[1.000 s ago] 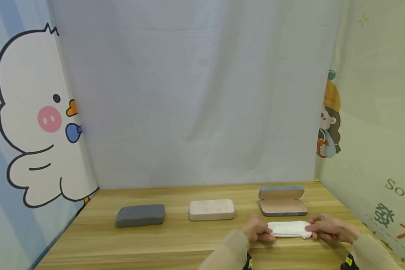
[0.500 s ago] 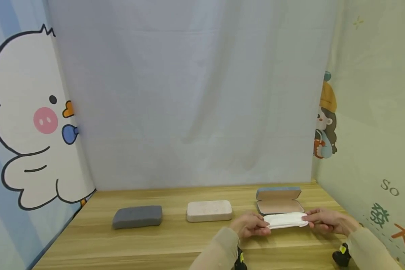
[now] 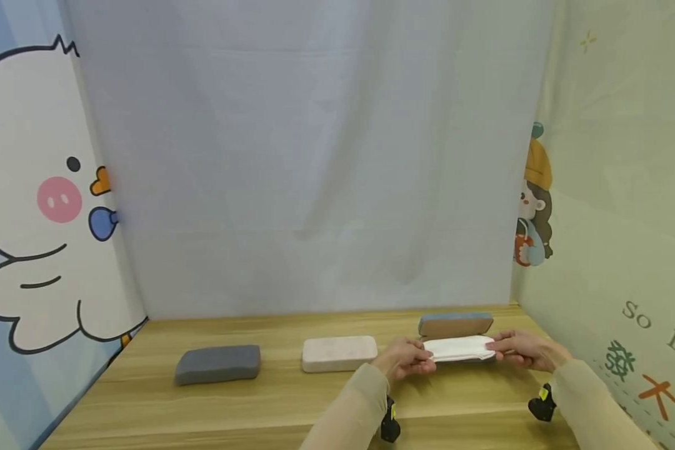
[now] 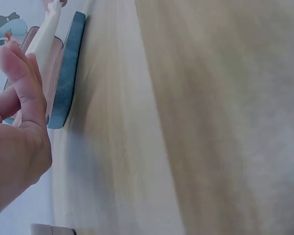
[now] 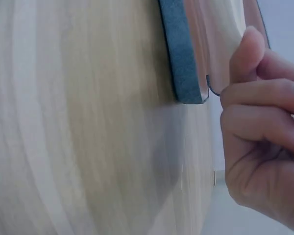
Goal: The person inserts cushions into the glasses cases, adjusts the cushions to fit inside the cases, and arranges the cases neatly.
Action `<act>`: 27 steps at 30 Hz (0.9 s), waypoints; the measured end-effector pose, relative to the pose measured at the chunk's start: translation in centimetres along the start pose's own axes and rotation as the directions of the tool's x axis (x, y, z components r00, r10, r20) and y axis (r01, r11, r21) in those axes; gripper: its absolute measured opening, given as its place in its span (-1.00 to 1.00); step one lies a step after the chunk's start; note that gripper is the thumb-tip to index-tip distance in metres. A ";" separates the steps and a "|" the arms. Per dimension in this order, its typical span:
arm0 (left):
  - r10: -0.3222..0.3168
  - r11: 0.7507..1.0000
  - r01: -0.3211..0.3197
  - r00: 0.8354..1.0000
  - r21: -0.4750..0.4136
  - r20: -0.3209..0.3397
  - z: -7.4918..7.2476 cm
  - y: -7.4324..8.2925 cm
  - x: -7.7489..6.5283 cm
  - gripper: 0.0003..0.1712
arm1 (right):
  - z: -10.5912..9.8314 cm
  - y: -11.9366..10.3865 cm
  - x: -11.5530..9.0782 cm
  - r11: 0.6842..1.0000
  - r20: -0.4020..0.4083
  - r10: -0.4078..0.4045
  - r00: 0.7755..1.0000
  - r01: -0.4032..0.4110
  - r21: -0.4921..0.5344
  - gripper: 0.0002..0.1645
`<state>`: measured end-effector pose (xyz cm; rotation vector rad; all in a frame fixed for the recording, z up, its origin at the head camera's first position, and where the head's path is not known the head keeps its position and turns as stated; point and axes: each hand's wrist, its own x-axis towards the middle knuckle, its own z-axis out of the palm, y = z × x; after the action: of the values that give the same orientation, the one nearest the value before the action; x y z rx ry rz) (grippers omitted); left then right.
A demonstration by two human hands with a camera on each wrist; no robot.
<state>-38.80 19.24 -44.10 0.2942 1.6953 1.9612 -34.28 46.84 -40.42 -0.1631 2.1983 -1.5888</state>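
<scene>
My left hand (image 3: 406,359) pinches the left end of a long, flat, white folded cloth bundle (image 3: 460,349). Its right end is pinched between thumb and fingers of my right hand (image 3: 529,350). What the cloth may wrap cannot be seen. The bundle is held level above the table, in front of and over an open glasses case (image 3: 455,325), hiding much of its lower half. Blue-grey outside and pinkish inside, the case has its lid tilted up at the back. Both wrist views show its blue side wall (image 4: 68,73) below the hands and the white cloth (image 5: 225,24) above the lining.
A closed dark grey glasses case (image 3: 217,365) lies on the left of the wooden table (image 3: 259,415). Between it and my left hand lies a closed off-white case (image 3: 339,354). A grey curtain (image 3: 315,187) hangs behind, and a printed wall (image 3: 613,219) stands at the right.
Both hands have raised the white cloth bundle and carried it forward from in front of the open case to over it. The head view has shifted slightly right.
</scene>
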 end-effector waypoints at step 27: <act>0.165 0.970 -0.116 0.960 0.215 -0.227 2.1 -0.3 1.4 -0.70 | 1.8 1.1 2.7 0.946 -0.446 -0.147 0.883 -0.007 -0.324 -0.79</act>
<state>-38.87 21.74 -44.21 0.2613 2.0890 1.9976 -35.83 44.71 -42.60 0.0573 2.8499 -1.4045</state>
